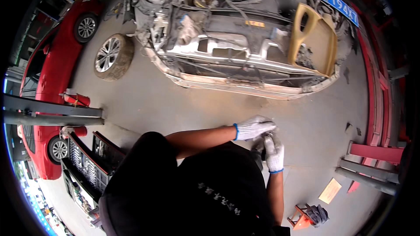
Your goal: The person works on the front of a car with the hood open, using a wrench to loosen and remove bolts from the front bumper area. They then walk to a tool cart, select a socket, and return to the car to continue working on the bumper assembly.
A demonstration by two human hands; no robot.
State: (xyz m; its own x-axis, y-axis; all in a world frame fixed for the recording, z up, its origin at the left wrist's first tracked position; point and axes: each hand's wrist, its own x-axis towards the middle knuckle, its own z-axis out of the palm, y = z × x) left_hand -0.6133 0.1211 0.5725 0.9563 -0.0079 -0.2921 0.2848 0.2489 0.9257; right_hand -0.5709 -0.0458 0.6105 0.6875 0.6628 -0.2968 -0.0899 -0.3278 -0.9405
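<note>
My left hand (258, 129), in a white knitted glove with a blue cuff, is closed at its fingertips against my right hand (273, 153), gloved the same way. Both are held low in front of my dark-clothed body. My right hand's fingers are bent upward to meet the left one's; what they hold, if anything, is too small and blurred to name. Beyond them stands the opened front of a car (236, 85), with a yellow plastic tray (326, 48) holding small dark pieces on it and a pale crumpled item (190, 30) on its left part.
A loose wheel (113, 57) lies front-left of the car, near a red car (57, 70). Fire extinguishers (78, 99) stand by a lift arm (52, 118). Dark grille parts (87, 166) lie lower left. At right are red lift beams (374, 148), a cardboard piece (330, 190) and an orange stool (302, 220).
</note>
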